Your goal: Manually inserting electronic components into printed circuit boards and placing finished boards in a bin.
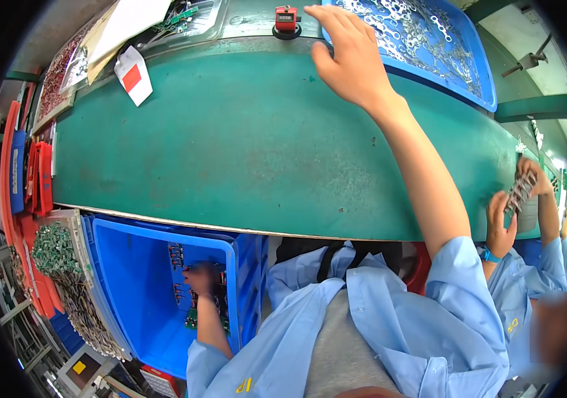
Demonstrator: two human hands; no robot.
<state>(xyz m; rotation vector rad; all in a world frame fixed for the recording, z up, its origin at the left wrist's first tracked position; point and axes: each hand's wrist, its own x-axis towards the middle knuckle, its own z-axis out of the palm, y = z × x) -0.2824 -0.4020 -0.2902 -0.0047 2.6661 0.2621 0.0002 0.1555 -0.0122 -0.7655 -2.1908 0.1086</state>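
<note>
My right hand (353,60) is stretched across the green bench top with its fingers extended and nothing in them. Its fingertips are near a red tally counter (287,20) on a round black base, and by the rim of a blue tray (489,93) that holds many small shiny metal pieces. My left hand (198,278) reaches down into a deep blue bin (139,265) beside the bench. Dark circuit board assemblies (177,255) lie around it in the bin. The left fingers are smeared, so whether they grip a board cannot be told.
Along the back left lie a clear plastic tray (214,26), papers and a white tag with a red square (136,76). Bins of green boards (58,249) and metal parts stand left of the blue bin. At right, a co-worker's hands (499,225) hold a metal part strip.
</note>
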